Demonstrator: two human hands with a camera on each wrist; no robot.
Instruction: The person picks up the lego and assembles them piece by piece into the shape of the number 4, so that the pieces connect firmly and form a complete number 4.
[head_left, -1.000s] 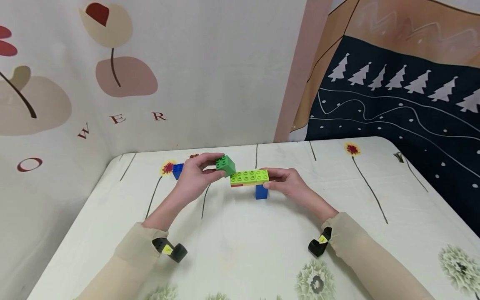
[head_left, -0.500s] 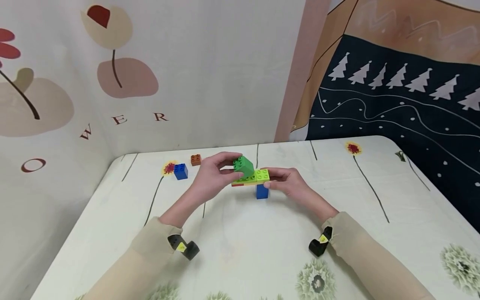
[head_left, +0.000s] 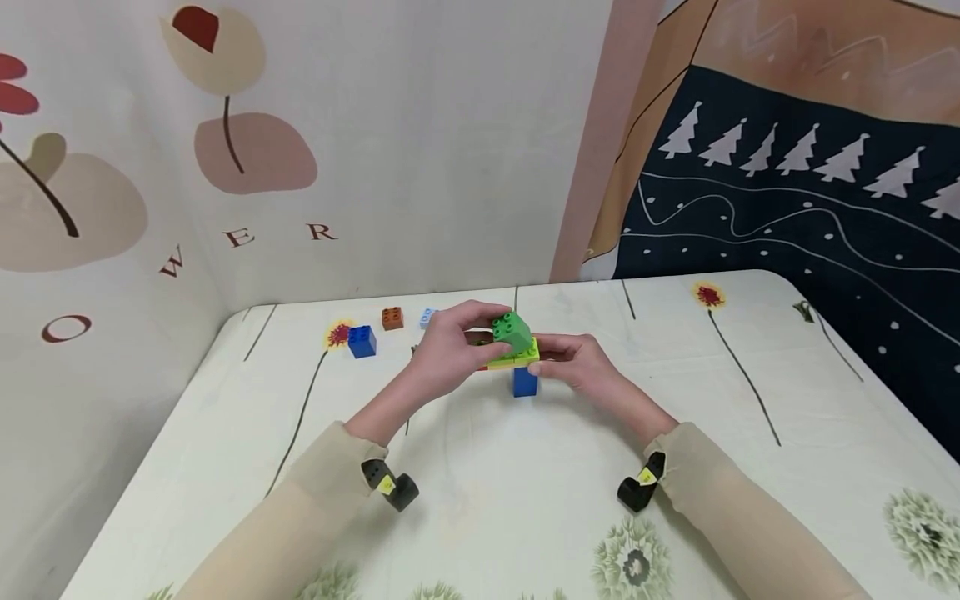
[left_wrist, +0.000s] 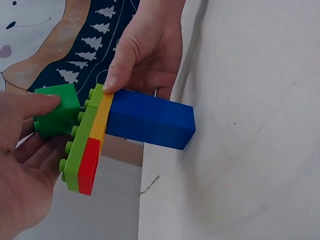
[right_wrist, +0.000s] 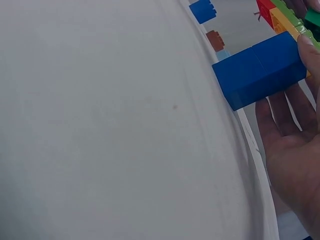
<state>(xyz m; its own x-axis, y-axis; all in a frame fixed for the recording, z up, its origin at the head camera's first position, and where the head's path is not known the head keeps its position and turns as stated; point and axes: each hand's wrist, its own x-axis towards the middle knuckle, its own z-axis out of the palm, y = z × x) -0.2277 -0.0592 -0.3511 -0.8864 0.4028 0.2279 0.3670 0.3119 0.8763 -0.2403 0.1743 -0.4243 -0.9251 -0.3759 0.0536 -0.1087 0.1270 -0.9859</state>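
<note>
Green brick [left_wrist: 57, 107] is up off the table, right at the studded lime side of a small build [left_wrist: 117, 122]; can't tell if the two touch. Left hand [head_left: 450, 346] has it pinched, thumb on one side and fingers on the other, hand only as far open as the brick's width. Build is made of lime bricks [left_wrist: 81, 142] as the top layer, yellow brick [left_wrist: 101, 120] and red brick [left_wrist: 88, 165] under that, then two blue bricks [left_wrist: 157, 122] in a column beneath the yellow. Red sits at the end away from the right hand. In the head view the lime row lies about level with the blue column pointing down; whether its foot rests on the table, can't tell.

Right hand [head_left: 581, 367] grips the build at its right end, thumb by the edge where lime, yellow and blue meet, other fingers round the far side, partly hidden.

Loose bricks to the left, farther back: dark blue block [head_left: 362, 342], brown block [head_left: 392, 318] just behind and right of it, pale blue block [head_left: 427, 317] partly covered by the left hand.

Table [head_left: 480, 500] has a white cloth with printed flowers. Beige sleeves [head_left: 300, 492] on both arms, a black camera [head_left: 390, 485] at each wrist. Behind: pale curtain [head_left: 450, 150] with flower shapes and letters, dark tree-print panel [head_left: 795, 200] at right.
</note>
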